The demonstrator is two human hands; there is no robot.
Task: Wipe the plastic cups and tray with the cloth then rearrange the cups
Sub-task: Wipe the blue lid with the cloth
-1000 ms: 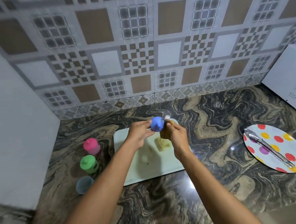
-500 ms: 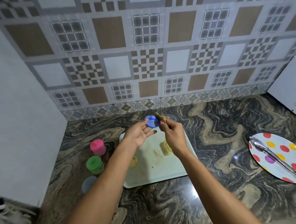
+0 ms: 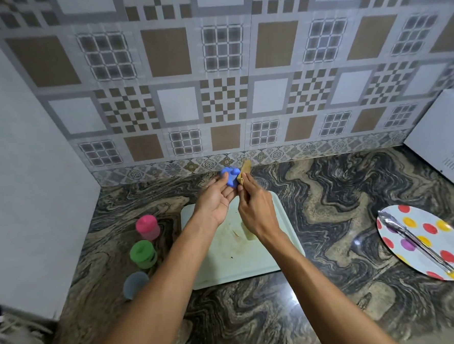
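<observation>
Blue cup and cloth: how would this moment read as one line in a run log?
step: wiping | left hand: holds blue cup | right hand: holds cloth against cup | tray: stained | three cups: beside tray

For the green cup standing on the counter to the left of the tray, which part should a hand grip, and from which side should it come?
Grip the green cup around its round side wall, just under the top, coming from above or from the tray side. It stands upright, with the pink cup close behind and the pale blue cup close in front, so those two sides look tight. The left hand is nearer, but holds the blue cup.
</observation>
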